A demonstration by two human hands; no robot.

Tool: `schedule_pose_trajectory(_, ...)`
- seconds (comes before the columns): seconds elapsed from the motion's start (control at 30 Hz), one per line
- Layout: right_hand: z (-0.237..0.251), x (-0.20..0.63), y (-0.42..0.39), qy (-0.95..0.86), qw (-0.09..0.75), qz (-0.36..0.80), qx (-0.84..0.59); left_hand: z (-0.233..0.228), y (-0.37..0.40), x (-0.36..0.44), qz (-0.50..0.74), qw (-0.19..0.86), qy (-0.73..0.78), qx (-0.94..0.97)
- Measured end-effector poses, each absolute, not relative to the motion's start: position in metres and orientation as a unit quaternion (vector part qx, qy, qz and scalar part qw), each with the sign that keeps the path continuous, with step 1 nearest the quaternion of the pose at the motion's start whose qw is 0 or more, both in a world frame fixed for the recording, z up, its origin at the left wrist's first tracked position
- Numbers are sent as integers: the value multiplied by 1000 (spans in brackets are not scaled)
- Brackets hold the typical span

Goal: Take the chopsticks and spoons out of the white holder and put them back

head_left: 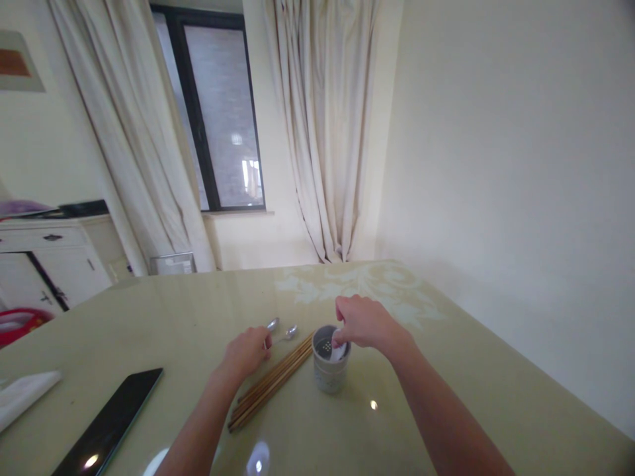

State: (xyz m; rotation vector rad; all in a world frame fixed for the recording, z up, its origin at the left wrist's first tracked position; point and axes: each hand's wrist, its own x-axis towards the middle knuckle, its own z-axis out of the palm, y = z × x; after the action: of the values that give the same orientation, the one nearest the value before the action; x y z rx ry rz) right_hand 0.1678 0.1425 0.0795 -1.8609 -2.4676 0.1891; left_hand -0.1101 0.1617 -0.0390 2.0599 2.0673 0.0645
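The table (pixel 188 317) is broad and pale green, with a glossy surface that gives back several bright spots of light, and toward its far right side there is a whitish leafy pattern (pixel 357 284). Behind it stands a plain cream wall (pixel 520 165), and a dark-framed window (pixel 225 112) is placed between a left curtain (pixel 124 119) and a right curtain (pixel 325 119), both long and light in colour. On the left side of the room I see a white cabinet (pixel 94 244) with dark handles, and a red object (pixel 34 324) is cut by the picture's edge. A long black device (pixel 109 423) lies on the table at the left, near a white object (pixel 27 396). The grey cup (pixel 330 380) stands upright on the table, and the right hand (pixel 364 320) is pinching a white piece (pixel 338 352) which goes inside its mouth. The chopsticks (pixel 278 380) lie in a bundle just beside the cup, between it and the left hand (pixel 251 350). The fingers of this hand are curled next to two metal spoons (pixel 291 332), but I cannot tell whether they grasp one.
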Motion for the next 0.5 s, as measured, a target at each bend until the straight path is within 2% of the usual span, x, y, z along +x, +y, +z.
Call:
schedule_pose_trajectory(0.23,72,171,150,-810,20,55,-584,-39,166,-117,68,124,681,719)
schedule_pose_trajectory(0.5,73,170,150,-813,29,38,-580,-48,175,-138,127,78,709,689)
